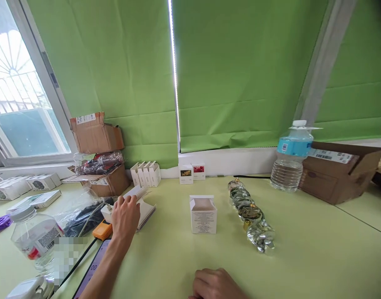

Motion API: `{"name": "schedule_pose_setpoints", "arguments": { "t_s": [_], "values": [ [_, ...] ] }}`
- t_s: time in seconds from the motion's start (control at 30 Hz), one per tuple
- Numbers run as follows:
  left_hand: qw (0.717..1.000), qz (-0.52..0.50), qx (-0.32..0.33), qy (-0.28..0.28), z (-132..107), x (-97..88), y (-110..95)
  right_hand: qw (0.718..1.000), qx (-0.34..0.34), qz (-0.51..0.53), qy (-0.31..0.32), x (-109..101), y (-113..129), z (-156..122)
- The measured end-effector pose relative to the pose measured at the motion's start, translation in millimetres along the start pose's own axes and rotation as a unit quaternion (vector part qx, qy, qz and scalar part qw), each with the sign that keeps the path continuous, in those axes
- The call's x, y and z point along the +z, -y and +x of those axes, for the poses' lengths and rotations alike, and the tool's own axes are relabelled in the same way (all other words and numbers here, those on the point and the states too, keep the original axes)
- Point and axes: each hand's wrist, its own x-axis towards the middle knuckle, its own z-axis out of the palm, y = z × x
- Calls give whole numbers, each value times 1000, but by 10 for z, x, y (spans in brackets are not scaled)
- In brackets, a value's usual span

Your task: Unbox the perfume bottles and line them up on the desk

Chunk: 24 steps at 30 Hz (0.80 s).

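My left hand point(125, 214) reaches across the table with its fingers curled over a white carton point(135, 193). Beside and under that hand lies a stack of flat white cartons point(147, 214); the fingertips are hidden from me. My right hand point(218, 284) rests loosely fisted at the near edge, and nothing shows in it. An open-topped white box point(203, 216) stands upright in the middle, printed text facing me. To its right runs a row of shiny foil-wrapped round packets point(250, 211), in silver and gold.
Several narrow white boxes point(146, 174) and two small picture boxes point(186, 174) stand at the back. Left are stacked brown cartons point(97, 137), a clear plastic jar point(37, 236), an orange device point(102, 230) and a phone point(92, 270). A water bottle point(291, 160) and brown carton point(336, 174) stand right.
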Motion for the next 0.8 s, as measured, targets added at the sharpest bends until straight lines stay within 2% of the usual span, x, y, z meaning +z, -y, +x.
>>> {"name": "schedule_pose_setpoints", "arguments": {
  "t_s": [0.17,0.27,0.37,0.47,0.53,0.57,0.6,0.67,0.73,0.8],
  "values": [
    [998,52,14,13,-34,64,41,1000,-11,0,-2,-14,-10,-1],
    [998,64,13,-4,11,-38,34,1000,-9,-13,14,14,-40,-14],
    [996,57,3,-63,88,-317,-23,999,-8,-30,36,68,-66,-38],
    [979,-30,-13,-203,120,-704,-145,999,-4,-33,42,128,-77,-65],
    [963,-103,-29,-248,78,-931,-252,999,4,-22,43,130,-72,-66],
    [956,-145,-42,-252,35,-1014,-310,999,13,-3,43,108,-63,-58],
    [950,-194,-54,-239,-20,-1068,-368,998,25,27,43,67,-49,-43],
    [942,-277,-72,-176,-151,-1090,-480,991,64,108,46,-61,-11,2],
    [932,-326,-88,-130,-285,-1018,-579,973,123,188,60,-217,31,54],
    [930,-349,-79,-85,-399,-906,-659,940,199,267,77,-347,59,93]
  ]
}}
